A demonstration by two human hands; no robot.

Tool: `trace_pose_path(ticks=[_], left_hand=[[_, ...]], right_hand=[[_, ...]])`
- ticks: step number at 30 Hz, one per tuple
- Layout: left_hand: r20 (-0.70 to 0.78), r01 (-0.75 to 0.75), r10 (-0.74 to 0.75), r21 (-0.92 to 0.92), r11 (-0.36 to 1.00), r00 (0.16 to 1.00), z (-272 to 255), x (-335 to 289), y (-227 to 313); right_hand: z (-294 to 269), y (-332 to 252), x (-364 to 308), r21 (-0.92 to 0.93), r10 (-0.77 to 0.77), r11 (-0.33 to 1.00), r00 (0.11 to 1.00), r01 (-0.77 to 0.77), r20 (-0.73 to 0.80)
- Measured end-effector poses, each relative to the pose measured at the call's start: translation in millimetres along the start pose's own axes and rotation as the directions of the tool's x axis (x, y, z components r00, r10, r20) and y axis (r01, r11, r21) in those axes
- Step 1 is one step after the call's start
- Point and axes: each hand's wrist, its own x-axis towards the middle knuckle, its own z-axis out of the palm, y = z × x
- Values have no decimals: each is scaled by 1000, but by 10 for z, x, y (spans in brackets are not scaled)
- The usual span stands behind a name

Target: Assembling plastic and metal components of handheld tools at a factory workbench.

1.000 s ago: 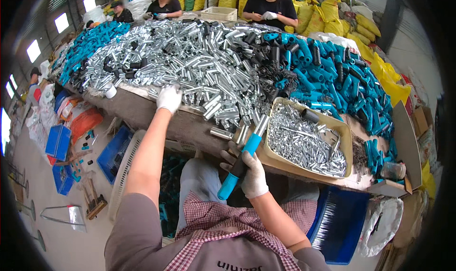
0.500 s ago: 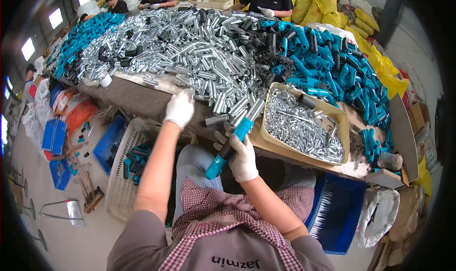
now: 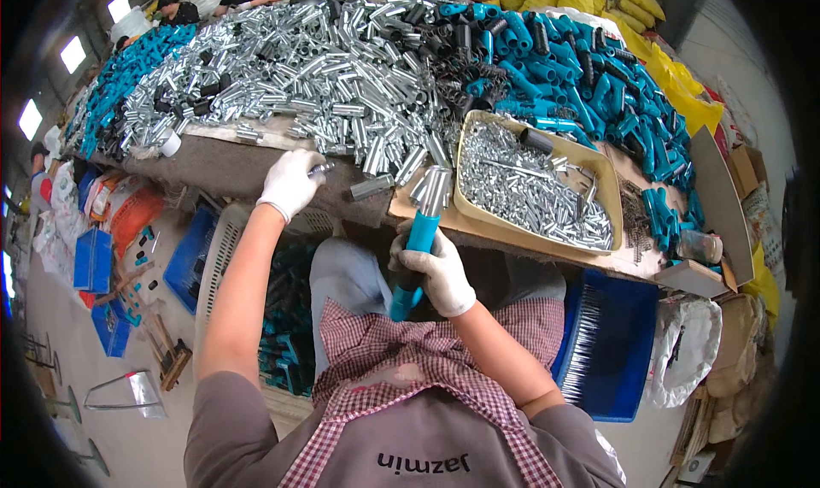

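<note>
My right hand [image 3: 439, 273], in a white glove, is wrapped round a teal and black plastic handle [image 3: 421, 233] above my lap. A silver metal tube [image 3: 434, 189] sticks out of the handle's far end, pointing toward the table. To the left, my gloved left hand [image 3: 289, 183] hovers near the table's front edge, pinching a small dark metal part [image 3: 321, 169] between thumb and fingers. Just beyond both hands spreads a big pile of silver metal tubes [image 3: 342, 78]. One loose silver tube [image 3: 371, 187] lies at the edge between my hands.
A cream tray [image 3: 534, 243] of small metal pieces stands right of centre. Teal handles [image 3: 598, 86] are heaped at the back right. Below the table are a white crate [image 3: 207, 296] at left and a blue bin [image 3: 628, 351] at right. Co-workers sit across the table.
My left hand has drawn back left from the pile's edge, and a small metal part now shows in its fingers. The handle in my right hand has swung more upright. The whole view has shifted.
</note>
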Motion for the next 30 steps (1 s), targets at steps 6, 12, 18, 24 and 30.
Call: trace_pose_path(ticks=[6, 12, 18, 24, 30], left_hand=[[97, 180, -241, -918, 353, 966, -15, -589, 534], [106, 112, -147, -993, 31, 983, 66, -1245, 1427], [98, 139, -187, -966, 218, 977, 207, -1347, 1613], [-37, -47, 55, -982, 185, 998, 175, -1318, 1626], [-70, -80, 394, -997, 11, 916, -180, -1177, 1697]], right_hand=[[-239, -409, -614, -626, 5, 780, 1000, -16, -19], [-216, -388, -796, -892, -175, 434, 983, 125, 52], [-166, -461, -852, -969, -174, 237, 985, 62, 20], [-384, -584, -926, -779, -4, 621, 994, 89, 110], [-536, -727, -911, -432, 383, 868, 884, -245, 268]])
